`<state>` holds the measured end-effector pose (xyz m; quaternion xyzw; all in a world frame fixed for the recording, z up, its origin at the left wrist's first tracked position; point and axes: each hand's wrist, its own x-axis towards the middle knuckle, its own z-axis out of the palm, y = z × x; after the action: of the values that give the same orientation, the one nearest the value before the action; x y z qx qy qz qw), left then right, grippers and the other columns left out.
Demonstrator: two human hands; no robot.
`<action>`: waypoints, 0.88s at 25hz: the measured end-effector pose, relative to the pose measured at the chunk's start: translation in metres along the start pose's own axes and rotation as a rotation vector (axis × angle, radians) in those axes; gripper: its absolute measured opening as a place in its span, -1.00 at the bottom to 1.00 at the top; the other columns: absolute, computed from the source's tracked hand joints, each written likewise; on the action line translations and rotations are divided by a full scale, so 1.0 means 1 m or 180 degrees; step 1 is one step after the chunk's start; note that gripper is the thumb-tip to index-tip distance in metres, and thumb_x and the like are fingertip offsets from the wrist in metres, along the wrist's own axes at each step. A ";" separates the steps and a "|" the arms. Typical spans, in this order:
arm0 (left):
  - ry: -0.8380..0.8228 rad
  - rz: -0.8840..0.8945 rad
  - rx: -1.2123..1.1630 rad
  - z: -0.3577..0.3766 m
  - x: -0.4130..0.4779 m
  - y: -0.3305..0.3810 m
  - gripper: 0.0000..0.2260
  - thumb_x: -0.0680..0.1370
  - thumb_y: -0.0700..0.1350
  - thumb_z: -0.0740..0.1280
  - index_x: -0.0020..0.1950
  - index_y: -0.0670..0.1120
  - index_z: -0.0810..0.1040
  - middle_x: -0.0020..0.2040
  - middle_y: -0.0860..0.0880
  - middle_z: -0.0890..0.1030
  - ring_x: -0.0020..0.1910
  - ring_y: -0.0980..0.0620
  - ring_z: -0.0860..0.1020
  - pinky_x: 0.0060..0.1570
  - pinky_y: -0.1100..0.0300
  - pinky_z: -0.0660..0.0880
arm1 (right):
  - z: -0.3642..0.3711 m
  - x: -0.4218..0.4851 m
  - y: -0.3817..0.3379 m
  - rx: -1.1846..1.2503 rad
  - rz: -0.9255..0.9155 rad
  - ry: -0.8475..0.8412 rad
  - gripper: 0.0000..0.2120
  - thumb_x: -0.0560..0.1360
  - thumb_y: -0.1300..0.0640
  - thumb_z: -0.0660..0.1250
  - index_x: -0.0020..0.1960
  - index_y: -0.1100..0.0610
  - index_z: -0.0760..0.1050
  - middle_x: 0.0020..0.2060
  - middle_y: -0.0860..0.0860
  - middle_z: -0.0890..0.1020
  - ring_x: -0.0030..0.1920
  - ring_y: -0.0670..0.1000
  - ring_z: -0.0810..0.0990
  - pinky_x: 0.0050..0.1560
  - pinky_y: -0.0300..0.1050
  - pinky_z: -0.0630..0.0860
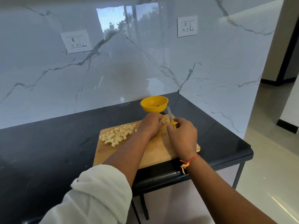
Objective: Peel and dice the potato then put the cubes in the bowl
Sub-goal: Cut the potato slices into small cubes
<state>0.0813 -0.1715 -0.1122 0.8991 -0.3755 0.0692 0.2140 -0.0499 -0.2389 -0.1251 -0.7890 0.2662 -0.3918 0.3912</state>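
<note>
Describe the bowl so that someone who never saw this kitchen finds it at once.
Look at the black counter below the marble wall. At the far edge of the wooden cutting board stands the bowl. It is the only round, yellow thing, just beyond the knife blade.

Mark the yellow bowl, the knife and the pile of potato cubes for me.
yellow bowl (148, 104): head view, on its inner wall.
knife (169, 113): head view, on the blade.
pile of potato cubes (118, 135): head view, middle of the pile.
</note>
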 end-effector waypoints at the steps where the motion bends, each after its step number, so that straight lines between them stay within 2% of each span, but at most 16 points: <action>1: 0.0005 -0.0029 0.0028 0.003 0.004 0.001 -0.82 0.62 -0.10 0.33 0.16 -0.11 0.66 0.07 -0.08 0.65 0.04 -0.06 0.60 0.07 0.01 0.54 | 0.001 0.000 0.000 0.0009 0.0008 0.0004 -0.68 0.52 0.09 0.35 0.25 0.12 0.62 -0.18 -0.03 0.62 -0.28 -0.14 0.50 -0.35 -0.37 0.32; 5: 0.0038 -0.0299 -0.0069 0.003 0.012 -0.001 -0.82 0.62 -0.19 0.31 0.14 -0.11 0.68 0.05 -0.09 0.67 0.00 -0.04 0.60 -0.08 0.17 0.43 | 0.003 0.002 0.002 -0.0041 0.0025 -0.0024 -0.67 0.52 0.08 0.34 0.27 0.10 0.60 -0.13 -0.02 0.62 -0.23 -0.12 0.52 -0.34 -0.39 0.34; 8: 0.0055 -0.0322 -0.0079 -0.002 0.015 -0.001 -0.83 0.62 -0.19 0.33 0.17 -0.11 0.65 0.07 -0.10 0.67 0.00 -0.04 0.60 -0.05 0.17 0.44 | 0.004 0.003 0.003 -0.0079 0.0034 -0.0051 -0.68 0.53 0.08 0.35 0.26 0.09 0.61 -0.14 -0.02 0.61 -0.24 -0.12 0.52 -0.34 -0.38 0.34; 11: 0.0208 -0.0314 -0.0084 -0.007 0.008 0.001 -0.86 0.63 -0.19 0.30 0.12 -0.11 0.64 0.02 -0.08 0.65 -0.05 0.00 0.56 -0.08 0.16 0.46 | 0.004 0.003 0.003 -0.0116 0.0033 -0.0075 -0.68 0.53 0.08 0.35 0.26 0.08 0.61 -0.15 -0.03 0.60 -0.26 -0.13 0.51 -0.36 -0.38 0.32; 16: 0.0359 -0.0218 -0.0114 -0.011 -0.026 -0.013 -0.88 0.59 -0.19 0.35 0.06 -0.09 0.66 0.02 -0.04 0.64 0.00 0.01 0.58 0.03 0.08 0.55 | 0.004 0.000 0.001 -0.0229 -0.0112 -0.0208 -0.68 0.53 0.05 0.34 0.26 0.03 0.60 -0.20 -0.06 0.57 -0.31 -0.11 0.52 -0.37 -0.28 0.46; 22: 0.0596 -0.0365 -0.0131 -0.019 -0.058 -0.034 -0.87 0.59 -0.19 0.34 0.07 -0.09 0.67 0.02 -0.06 0.65 0.02 0.01 0.58 -0.01 0.20 0.45 | 0.000 -0.010 -0.008 -0.0637 -0.0465 -0.0403 -0.70 0.55 0.02 0.29 0.25 -0.06 0.61 -0.25 -0.12 0.51 -0.33 -0.11 0.46 -0.43 -0.30 0.27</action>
<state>0.0651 -0.1044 -0.1236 0.9041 -0.3032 0.1329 0.2701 -0.0547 -0.2271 -0.1220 -0.8645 0.2206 -0.3402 0.2971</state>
